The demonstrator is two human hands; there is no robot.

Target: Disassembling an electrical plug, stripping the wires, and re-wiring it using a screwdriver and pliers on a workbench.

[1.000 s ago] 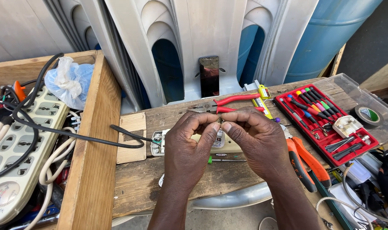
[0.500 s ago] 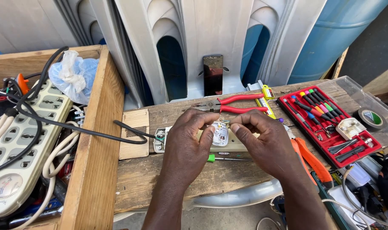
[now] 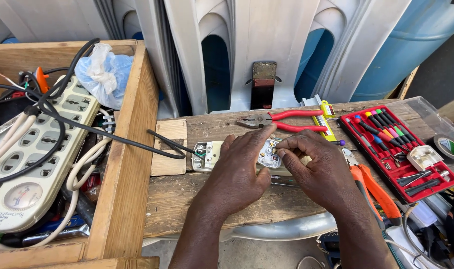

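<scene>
Both my hands meet over a small white opened electrical plug on the wooden bench. My left hand grips the plug from the left, with thumb and forefinger around it. My right hand pinches at the plug's right side, where thin wires show. A black cable runs from the left box to a white plug part just left of my left hand. Red-handled pliers lie just beyond my hands.
A wooden box at left holds a white power strip, tangled cables and a blue plastic bag. A red tray of screwdrivers, orange-handled pliers, a yellow tester and a tape roll lie at right.
The view has shifted slightly. My hands have lowered the plug towards the bench and my right hand's fingers have moved onto its right side.
</scene>
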